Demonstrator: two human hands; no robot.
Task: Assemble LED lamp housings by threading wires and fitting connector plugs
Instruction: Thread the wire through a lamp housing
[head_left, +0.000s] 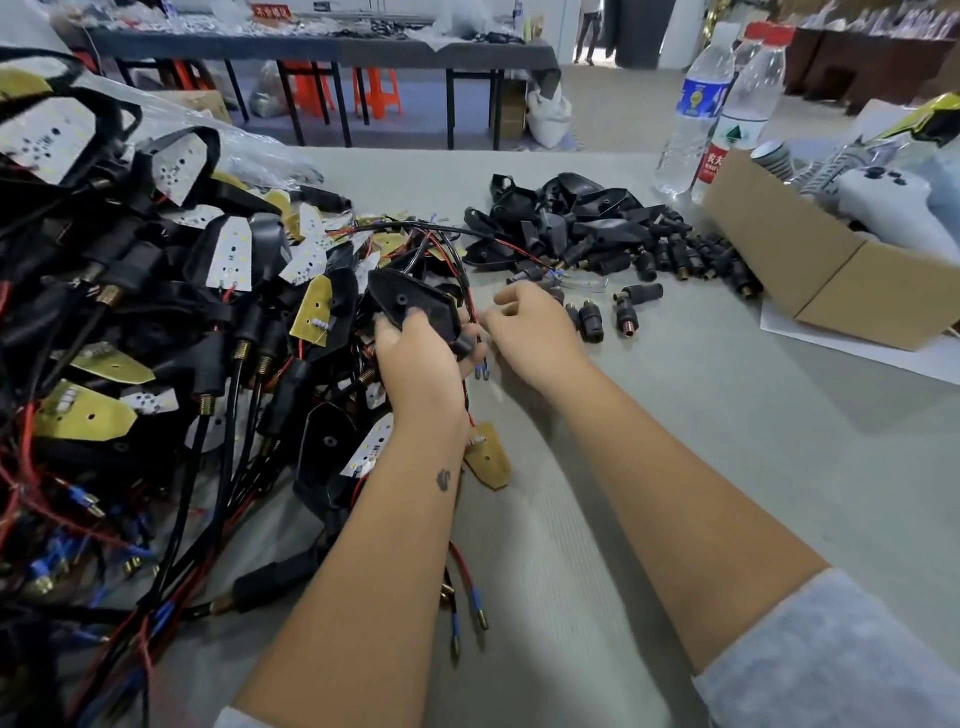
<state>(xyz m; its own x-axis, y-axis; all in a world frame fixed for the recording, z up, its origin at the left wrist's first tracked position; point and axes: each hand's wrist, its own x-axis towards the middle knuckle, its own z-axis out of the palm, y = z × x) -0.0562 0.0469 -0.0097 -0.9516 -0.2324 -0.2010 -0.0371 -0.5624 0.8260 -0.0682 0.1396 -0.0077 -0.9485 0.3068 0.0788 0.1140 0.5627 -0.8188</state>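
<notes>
So the left hand (421, 353) has its grip curled round a black lamp housing (413, 306), held up a bit off the counter (727, 441) right in the middle of the view. The right hand (530, 332) sits just beside it, fingers curled in and pinching at the red and black wires (470, 306) that run down along the housing's right edge, though it's a bit blurry exactly what the fingertips have. A couple of blue-tipped wire ends (483, 370) dangle between the two hands. The whole left side is crowded by a huge tangled heap of wired housings and LED boards (156, 322), pressing right up against the left forearm. Behind the hands there's a pile of loose black plugs and empty housings (597, 234), with a few plugs (592, 319) standing apart just beside the right hand. Far right: a cardboard box (831, 275) and two water bottles (717, 109).
</notes>
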